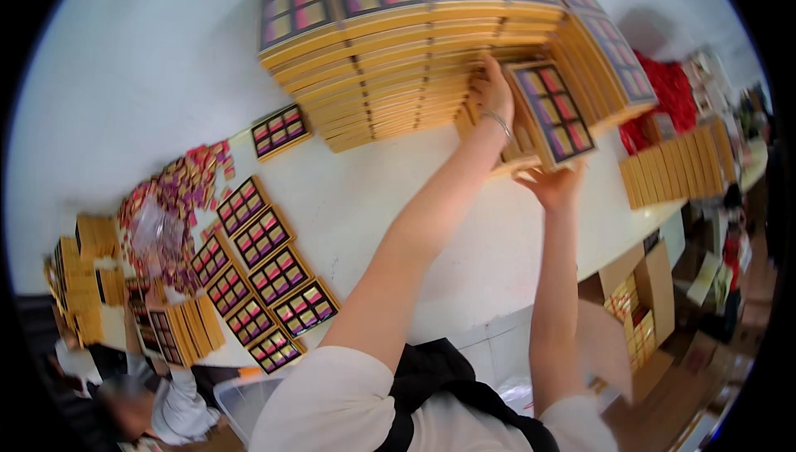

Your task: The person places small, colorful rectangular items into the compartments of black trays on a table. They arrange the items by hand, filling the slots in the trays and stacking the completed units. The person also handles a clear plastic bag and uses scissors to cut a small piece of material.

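Note:
Both hands are at a flat yellow-sided box [554, 112] whose dark-framed top shows pink, purple and gold squares in compartments. My right hand [554, 187] grips its near edge from below, fingers spread along it. My left hand [495, 91] is closed at its left side, with the fingertips partly hidden. The box is tilted, in front of a gap in a large stack of matching boxes [390, 70]. More yellow box edges show beneath and to the left of it, blurred; I cannot tell whether they are held too.
One similar box [279, 131] lies left of the stack. Filled boxes [282, 274] sit in rows farther left, beside a pile of small wrapped squares [178, 191]. Upright boxes [676, 166] line the right edge near red material [663, 91]. Below stands an open carton [651, 286]. Another person [178, 410] is at lower left.

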`<state>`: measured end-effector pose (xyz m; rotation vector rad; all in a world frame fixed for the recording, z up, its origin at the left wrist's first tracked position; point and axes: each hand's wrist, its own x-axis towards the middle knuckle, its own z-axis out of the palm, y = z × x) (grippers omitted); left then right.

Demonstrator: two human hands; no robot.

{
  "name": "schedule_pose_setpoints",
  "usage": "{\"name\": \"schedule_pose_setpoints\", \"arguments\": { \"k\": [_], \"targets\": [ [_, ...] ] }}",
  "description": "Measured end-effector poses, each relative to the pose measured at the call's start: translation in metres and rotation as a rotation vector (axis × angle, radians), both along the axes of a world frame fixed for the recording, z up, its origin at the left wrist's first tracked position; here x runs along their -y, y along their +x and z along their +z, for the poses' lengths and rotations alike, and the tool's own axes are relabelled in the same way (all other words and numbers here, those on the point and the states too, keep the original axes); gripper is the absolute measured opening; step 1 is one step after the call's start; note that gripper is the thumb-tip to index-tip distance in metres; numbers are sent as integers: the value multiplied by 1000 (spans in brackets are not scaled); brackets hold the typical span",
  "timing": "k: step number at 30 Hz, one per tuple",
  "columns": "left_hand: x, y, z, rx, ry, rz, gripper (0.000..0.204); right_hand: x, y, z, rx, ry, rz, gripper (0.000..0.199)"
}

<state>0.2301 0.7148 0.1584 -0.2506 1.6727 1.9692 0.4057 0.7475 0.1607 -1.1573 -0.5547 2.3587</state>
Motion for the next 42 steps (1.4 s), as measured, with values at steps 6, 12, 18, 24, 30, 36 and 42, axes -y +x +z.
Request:
{"name": "schedule_pose_setpoints", "arguments": {
  "k": [6, 12, 18, 24, 30, 36, 42],
  "targets": [
    [-11, 37, 1, 32, -136, -133, 102, 13, -51, 75, 283, 259, -45, 90],
    [45, 22, -6, 14, 211, -253, 88, 69, -68, 86, 292, 364, -291, 78],
    [373, -10, -71, -642, -192, -72, 76, 149, -24, -1, 469, 863, -197, 57],
    [770, -101, -131, -479, -1935, 327, 64, 399, -156, -81, -8, 836, 698, 53],
    [817, -116, -117, -680, -1613, 145, 44, 486, -320, -130, 62, 2021, 724, 55],
    [785, -92, -75, -612, -1122, 571, 36, 370, -418, -145, 260, 2877, 1136, 33],
    [729, -98, -25, -329, 335, 661, 56, 391, -393, -146, 583, 2328, 1494, 58]
  ]
}}
